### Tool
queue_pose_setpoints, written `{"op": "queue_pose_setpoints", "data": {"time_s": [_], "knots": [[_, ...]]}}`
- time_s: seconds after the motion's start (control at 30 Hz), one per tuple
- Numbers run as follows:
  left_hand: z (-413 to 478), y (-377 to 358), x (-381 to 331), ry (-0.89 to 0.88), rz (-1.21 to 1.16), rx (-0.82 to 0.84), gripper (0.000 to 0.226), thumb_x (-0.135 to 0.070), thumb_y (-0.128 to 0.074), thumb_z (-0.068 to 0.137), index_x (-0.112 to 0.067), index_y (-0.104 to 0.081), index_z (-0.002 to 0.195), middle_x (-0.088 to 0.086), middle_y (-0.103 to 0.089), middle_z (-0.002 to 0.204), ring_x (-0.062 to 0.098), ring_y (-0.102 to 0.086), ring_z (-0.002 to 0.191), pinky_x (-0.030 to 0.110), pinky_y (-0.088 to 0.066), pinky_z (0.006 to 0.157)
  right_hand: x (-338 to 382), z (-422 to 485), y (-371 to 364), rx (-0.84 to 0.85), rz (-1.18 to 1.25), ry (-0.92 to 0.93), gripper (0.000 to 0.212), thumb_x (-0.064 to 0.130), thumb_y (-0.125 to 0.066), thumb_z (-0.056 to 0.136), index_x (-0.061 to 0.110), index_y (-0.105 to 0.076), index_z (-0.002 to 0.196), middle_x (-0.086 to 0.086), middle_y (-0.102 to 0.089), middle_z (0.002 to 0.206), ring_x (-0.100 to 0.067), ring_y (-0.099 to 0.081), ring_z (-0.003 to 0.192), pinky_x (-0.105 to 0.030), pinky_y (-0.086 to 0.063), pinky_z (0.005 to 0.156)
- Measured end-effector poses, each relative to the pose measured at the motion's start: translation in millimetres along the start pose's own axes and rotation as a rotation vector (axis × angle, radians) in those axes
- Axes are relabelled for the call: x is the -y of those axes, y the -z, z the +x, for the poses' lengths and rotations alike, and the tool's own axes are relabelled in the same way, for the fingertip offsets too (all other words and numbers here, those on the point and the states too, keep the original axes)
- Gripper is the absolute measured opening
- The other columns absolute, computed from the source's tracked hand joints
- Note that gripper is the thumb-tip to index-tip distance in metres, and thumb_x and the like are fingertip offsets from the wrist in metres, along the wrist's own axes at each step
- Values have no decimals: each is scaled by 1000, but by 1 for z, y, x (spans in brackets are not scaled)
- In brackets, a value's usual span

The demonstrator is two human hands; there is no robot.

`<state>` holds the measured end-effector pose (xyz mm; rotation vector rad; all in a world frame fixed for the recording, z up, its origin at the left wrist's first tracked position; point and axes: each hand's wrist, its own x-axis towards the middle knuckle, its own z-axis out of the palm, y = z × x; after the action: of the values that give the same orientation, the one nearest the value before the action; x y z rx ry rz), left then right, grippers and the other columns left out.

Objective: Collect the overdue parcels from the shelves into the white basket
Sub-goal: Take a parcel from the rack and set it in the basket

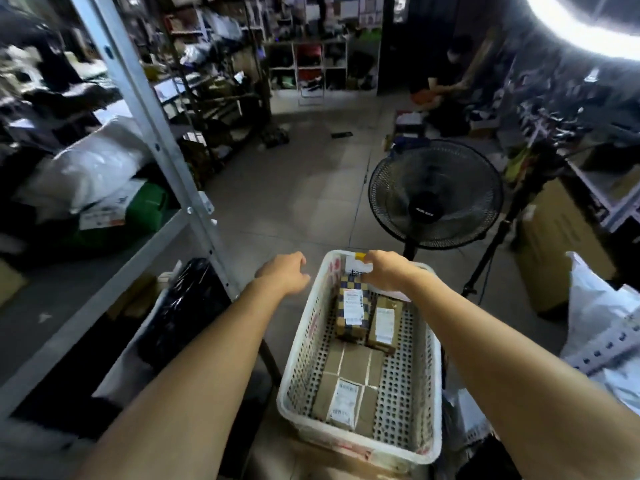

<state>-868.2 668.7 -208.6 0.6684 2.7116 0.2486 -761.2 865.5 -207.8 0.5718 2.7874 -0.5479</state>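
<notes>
1. At the far rim of the white basket (304,341), the right hand (388,271) bends its fingers down over a white, yellow-edged piece. Whether it grips that piece or the rim, I cannot tell.
2. Just beside the basket's far left corner, the left hand (285,273) hovers with fingers loosely curled, holding nothing.
3. Three parcels lie in the basket. A checkered box (353,310) touches a plain brown box (384,323) at the far end, and a flat taped carton (346,386) lies nearer. All look like stiff, fairly light cardboard, best held by opposite sides, though the tape and labels may be slick.
4. The basket is perforated plastic and will probably flex when loaded, so two hands on opposite rims suit it.
5. A shelf upright (166,168) and a black bag (187,306) crowd the left. A standing fan (434,195) is just beyond, with a tripod leg (491,251) and a white sack (602,306) on the right. Open floor lies ahead, between shelf and fan.
</notes>
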Motion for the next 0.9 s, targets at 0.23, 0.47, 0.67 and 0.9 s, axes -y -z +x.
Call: {"op": "queue_pose_setpoints", "data": {"time_s": [0.23,0.47,0.67,0.9], "knots": [[-99,-1,23,221,-57,-115,41,-40,-62,94,-25,-54,131,7,-61,124,29,-60,111,38,-50,93,36,-39,-6,39,-146,248,52,41,-61,92,15,-53,135,-10,-57,135,-30,-54,122,-33,-44,97],[-245,-5,72,439,-111,-183,45,-40,-56,97,-25,-48,139,5,-61,129,28,-60,110,34,-49,85,116,-106,-30,157,-161,545,50,39,-62,92,14,-53,135,-11,-58,130,-29,-58,111,-31,-47,85],[-400,-22,109,687,-159,-328,40,-48,-56,87,-26,-59,120,3,-65,117,29,-63,106,35,-51,86,204,-187,-70,230,-279,842,53,40,-57,95,11,-49,138,-12,-52,138,-33,-51,123,-35,-42,94],[-593,-83,126,1051,-209,-429,41,-41,-57,95,-27,-51,133,3,-67,118,25,-58,119,34,-47,93,271,-328,-140,289,-316,1120,58,50,-57,93,17,-46,140,-8,-52,142,-29,-48,129,-37,-39,103]]}}
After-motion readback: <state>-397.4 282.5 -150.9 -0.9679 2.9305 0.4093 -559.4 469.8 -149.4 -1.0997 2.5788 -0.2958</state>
